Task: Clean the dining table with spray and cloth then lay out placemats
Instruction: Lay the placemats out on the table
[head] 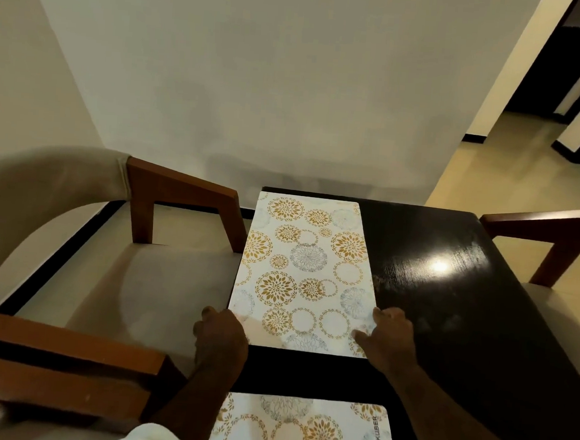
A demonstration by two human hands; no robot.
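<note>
1. Far placemat (307, 272): lies flat on the dark table (463, 318), running away from the hands. Its near edge spans the gap between both hands. Its left long edge sits flush with the table's left edge, and its far edge is close to the table's far edge.

2. Left hand (220, 335): clenched round the near-left corner of the far placemat, fingers curled over the corner at the table's edge. What the fingertips do beneath is hidden.

3. Right hand (388, 336): released, resting on the near-right corner. The thumb lies across the mat surface and the fingers (380, 313) reach forward along its right edge.

4. Near placemat (301, 430): lies crosswise between the forearms, behind both hands. A bare strip of table separates it from the far placemat.

5. Open room: right of the right hand, the bare table top shows glare and faint streaks.

6. Obstructions: the left chair (180, 195) stands just beside the left hand, its wooden armrest close to the mat's left edge. The right chair (542, 225) stands well beyond the right hand, at the table's far-right corner.
</note>
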